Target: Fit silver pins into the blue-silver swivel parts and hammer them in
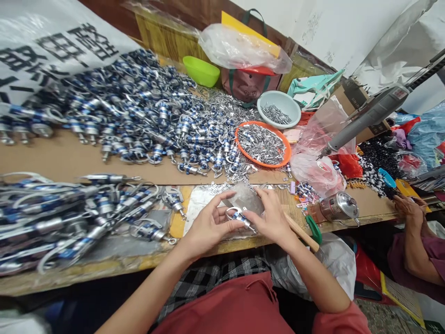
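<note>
My left hand (210, 222) is closed around a small blue-and-silver metal piece with a curved handle (237, 215). From the other side, my right hand (271, 215) pinches the same piece, its thumb against the top. The piece is tilted, its pointed end toward my right wrist. A grey metal block (247, 198) lies just behind it, partly covered by my fingers. Beneath my right forearm a wooden handle (301, 232) sticks out over the table edge; its other end is hidden. Small flat metal parts (212, 188) are scattered behind my left fingers.
A large heap of similar pieces (149, 106) fills the back left; more pieces (76, 213) lie at front left. An orange tray (289, 155) of small metal parts and a pale bowl (297, 111) of pins stand behind. A powered screwdriver (368, 118) hangs right. A co-worker's hands (410, 208) are far right.
</note>
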Demonstrator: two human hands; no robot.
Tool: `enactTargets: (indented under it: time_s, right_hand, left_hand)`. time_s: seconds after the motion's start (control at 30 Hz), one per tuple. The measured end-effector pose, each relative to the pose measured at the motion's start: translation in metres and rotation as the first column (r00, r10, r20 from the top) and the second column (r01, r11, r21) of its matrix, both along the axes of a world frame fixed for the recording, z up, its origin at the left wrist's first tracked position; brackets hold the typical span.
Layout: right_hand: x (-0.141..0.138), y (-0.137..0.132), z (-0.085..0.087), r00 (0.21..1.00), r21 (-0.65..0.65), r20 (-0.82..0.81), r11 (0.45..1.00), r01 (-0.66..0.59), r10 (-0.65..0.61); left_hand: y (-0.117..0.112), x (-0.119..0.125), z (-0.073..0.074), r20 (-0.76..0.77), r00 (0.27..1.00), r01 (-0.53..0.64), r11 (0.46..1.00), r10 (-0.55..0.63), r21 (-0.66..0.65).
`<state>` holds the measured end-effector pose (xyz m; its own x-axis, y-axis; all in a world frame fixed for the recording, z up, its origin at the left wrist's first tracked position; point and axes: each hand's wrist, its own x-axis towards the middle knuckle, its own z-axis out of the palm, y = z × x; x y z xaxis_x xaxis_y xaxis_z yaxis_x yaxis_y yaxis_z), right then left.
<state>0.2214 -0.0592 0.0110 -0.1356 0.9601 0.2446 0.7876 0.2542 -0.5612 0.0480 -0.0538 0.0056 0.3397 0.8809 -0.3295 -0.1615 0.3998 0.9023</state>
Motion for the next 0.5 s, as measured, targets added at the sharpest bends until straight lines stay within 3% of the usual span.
enactTargets:
  time_s: [0.1, 0.2, 0.33, 0.4, 0.5]
  right_hand:
    - [0.004, 0.011, -0.004, 0.996, -0.062, -0.073, 0.997, 0.043, -0.048]
    - [0.012, 0.015, -0.002, 0.997, -0.008, 0.012, 0.997, 0.073, -0.073]
    - [0.002, 0.003, 0.008, 0.973, 0.208, 0.223, 0.972, -0.111, 0.064]
    - [-0.007, -0.005, 0.009, 0.936, 0.225, 0.324, 0.950, -0.218, 0.138]
    - [-0.017, -0.013, 0.009, 0.879, 0.166, 0.440, 0.945, -0.283, 0.186]
  left_hand:
    - [0.000, 0.001, -0.001, 0.000, 1.000, -0.010, 1.000, 0.010, -0.002]
    - [0.000, 0.001, -0.002, -0.005, 1.000, -0.022, 1.000, 0.022, -0.002]
    - [0.000, 0.001, -0.003, 0.009, 1.000, -0.017, 1.000, 0.017, 0.000]
    - [0.000, 0.001, -0.004, 0.013, 1.000, -0.013, 1.000, 0.012, 0.012]
    - [0.000, 0.001, -0.004, 0.018, 1.000, -0.011, 1.000, 0.011, 0.025]
